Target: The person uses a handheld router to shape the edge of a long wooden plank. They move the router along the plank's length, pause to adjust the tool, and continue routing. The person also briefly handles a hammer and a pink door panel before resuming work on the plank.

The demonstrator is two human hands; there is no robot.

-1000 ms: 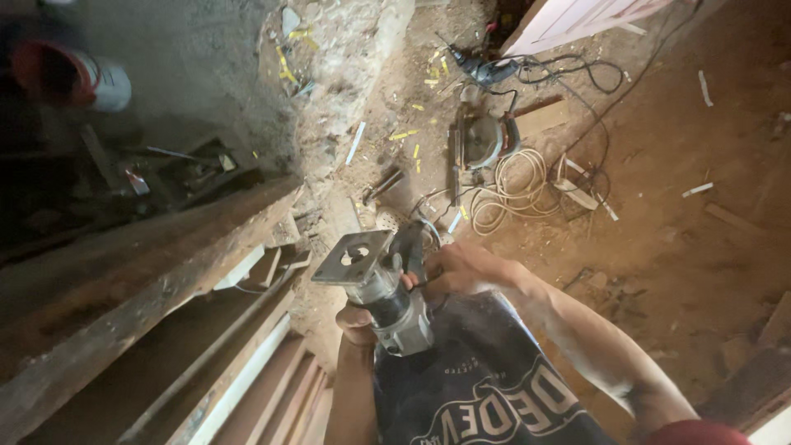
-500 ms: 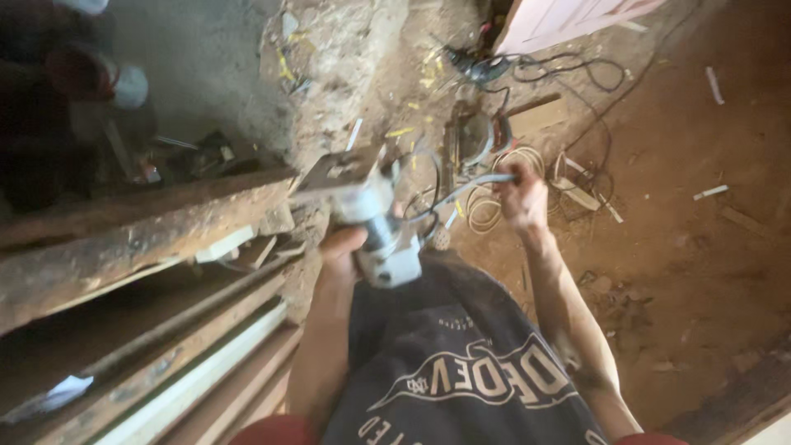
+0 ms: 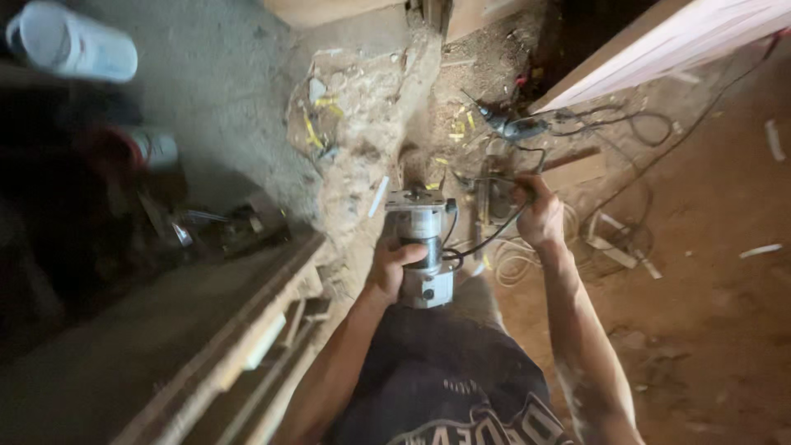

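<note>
Upper left of frame: white cylindrical plastic container (image 3: 72, 43), lying tilted, contents not visible; below it a smaller white-and-red one (image 3: 148, 148), blurred. Lower left: rough, dusty timber planks (image 3: 222, 354). Centre: left hand (image 3: 392, 268) wrapped tight around a silver, cylindrical trim router (image 3: 422, 251) with flat square base, held above cracked, crumbly ground. Right of centre: right hand (image 3: 540, 216) closed on the router's thin black cord (image 3: 486, 239). Beyond: coiled pale cable (image 3: 527, 257) on reddish dirt.
</note>
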